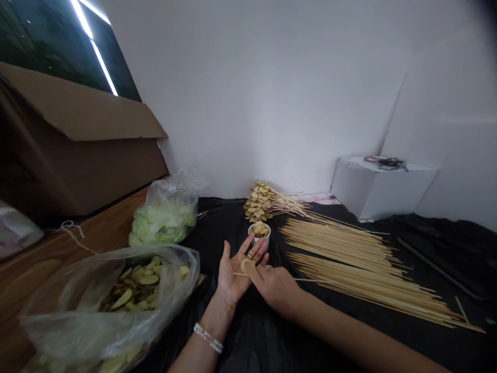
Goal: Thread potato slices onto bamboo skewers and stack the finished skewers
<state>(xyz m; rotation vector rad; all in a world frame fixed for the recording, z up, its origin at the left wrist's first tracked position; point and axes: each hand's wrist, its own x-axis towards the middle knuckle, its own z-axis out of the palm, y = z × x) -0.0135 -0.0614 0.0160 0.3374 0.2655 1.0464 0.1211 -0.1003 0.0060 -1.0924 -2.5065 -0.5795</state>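
Note:
My left hand (232, 273) is held palm up over the black cloth, fingers partly curled, with a round potato slice (246, 265) lying on its fingers. My right hand (274, 285) is closed on a thin bamboo skewer (306, 280) whose tip runs through or under the slice and pokes out to the left. Just beyond my fingers stands a small white cup (259, 231) filled with slices. Behind the cup lies a pile of loaded skewers (259, 202).
A big heap of bare skewers (349, 259) lies at the right. A clear bag of potato slices (132, 290) sits at the near left, a bag of lettuce (165, 220) behind it, a cardboard box (77, 150) beyond. A white box (380, 189) stands at the back right.

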